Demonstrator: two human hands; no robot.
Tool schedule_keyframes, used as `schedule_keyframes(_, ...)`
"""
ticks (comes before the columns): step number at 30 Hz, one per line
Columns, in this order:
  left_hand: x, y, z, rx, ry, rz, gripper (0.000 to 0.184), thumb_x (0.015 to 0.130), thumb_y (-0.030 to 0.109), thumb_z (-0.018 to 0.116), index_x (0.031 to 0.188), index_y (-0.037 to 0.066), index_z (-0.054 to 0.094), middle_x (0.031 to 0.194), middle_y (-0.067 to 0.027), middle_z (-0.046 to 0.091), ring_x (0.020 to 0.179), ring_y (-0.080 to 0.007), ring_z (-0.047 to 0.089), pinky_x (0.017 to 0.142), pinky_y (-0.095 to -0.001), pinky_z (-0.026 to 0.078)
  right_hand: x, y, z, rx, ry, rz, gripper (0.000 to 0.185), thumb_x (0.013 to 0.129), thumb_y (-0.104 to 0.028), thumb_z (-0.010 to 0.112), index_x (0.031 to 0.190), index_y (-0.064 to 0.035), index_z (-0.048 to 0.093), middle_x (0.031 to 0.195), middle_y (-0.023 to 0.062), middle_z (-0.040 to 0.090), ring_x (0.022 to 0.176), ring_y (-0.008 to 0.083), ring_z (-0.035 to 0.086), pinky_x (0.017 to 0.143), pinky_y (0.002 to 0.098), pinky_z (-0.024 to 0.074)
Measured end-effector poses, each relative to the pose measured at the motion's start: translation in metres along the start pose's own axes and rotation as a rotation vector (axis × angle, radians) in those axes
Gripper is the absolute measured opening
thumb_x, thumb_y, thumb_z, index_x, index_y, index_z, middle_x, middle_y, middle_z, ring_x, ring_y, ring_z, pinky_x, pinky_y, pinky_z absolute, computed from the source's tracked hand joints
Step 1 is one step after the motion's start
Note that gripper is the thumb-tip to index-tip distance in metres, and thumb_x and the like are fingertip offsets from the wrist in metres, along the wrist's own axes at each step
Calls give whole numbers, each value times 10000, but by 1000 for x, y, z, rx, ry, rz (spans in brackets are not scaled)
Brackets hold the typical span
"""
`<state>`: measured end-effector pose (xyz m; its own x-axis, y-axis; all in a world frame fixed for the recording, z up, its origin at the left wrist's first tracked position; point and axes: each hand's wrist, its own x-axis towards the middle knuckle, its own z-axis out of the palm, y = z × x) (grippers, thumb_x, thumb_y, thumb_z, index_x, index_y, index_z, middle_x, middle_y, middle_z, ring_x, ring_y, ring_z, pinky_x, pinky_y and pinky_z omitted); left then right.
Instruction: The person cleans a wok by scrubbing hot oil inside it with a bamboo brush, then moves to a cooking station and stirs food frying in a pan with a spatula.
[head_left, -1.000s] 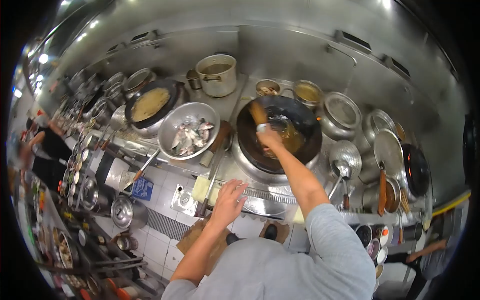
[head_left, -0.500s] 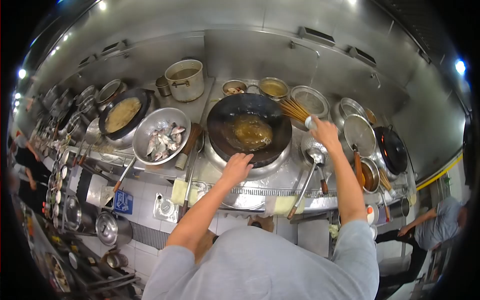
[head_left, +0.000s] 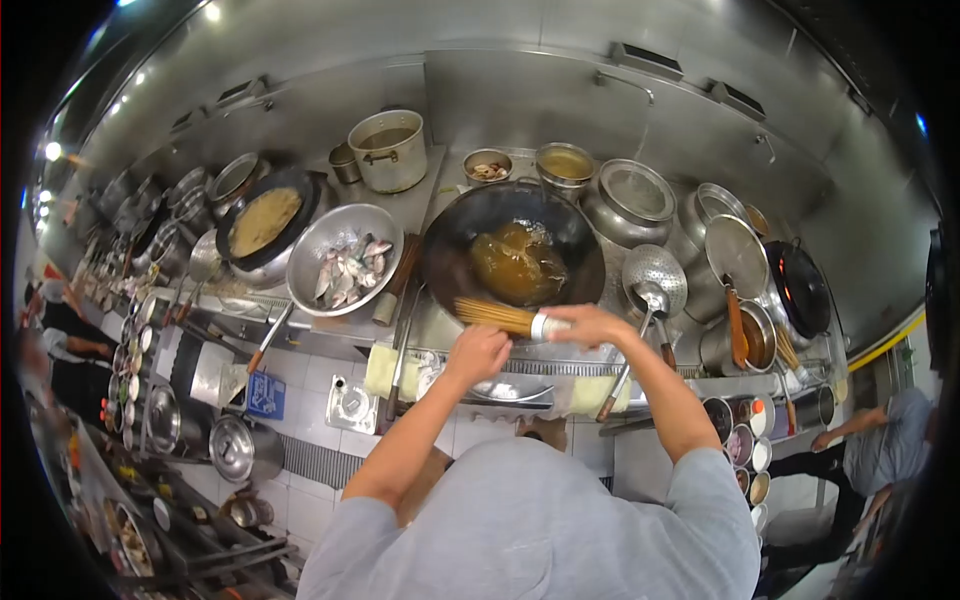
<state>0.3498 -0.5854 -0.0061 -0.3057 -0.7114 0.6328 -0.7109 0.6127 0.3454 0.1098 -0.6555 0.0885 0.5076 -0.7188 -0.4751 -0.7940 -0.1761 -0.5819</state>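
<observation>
One brush (head_left: 500,318): right hand (head_left: 582,327) is gripping it; left hand (head_left: 478,354), hold unclear. Wok (head_left: 450,245) sitting just beyond; jolting it could splash liquid (head_left: 518,265).

The brush (head_left: 505,319) has swung leftward to the near side of the wok (head_left: 452,238)

The head-mounted camera looks forward and steeply downward from above the wearer's grey-shirted torso (head_left: 530,530), which fills the lower centre of the view. It faces the smooth grey stainless-steel back wall (head_left: 530,95), which spans the top. The large round black metal wok (head_left: 450,243) lies near the frame centre at middle range; the torso is nearest. The wide field includes the white tiled floor (head_left: 310,380) at lower left, and straight edges bow towards dark, rounded borders
</observation>
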Motion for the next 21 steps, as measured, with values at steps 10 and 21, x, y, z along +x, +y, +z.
schedule_keyframes(10,69,29,-58,30,45,257,184,681,132,662,575,93,517,570,-61,532,528,-246,542,504,-363,426,-51,17,-1,324,-139,9,671,882,-434,556,1455,-227,274,875,71,609,531,121,579,384,232,427)
schedule_keyframes(21,205,49,-42,152,2,529,148,650,99,649,596,89,511,569,-46,519,560,-229,549,532,-354,433,-20,132,15,861,-123,-72,690,913,-467,508,1476,-253,172,806,65,583,521,99,562,379,226,409)
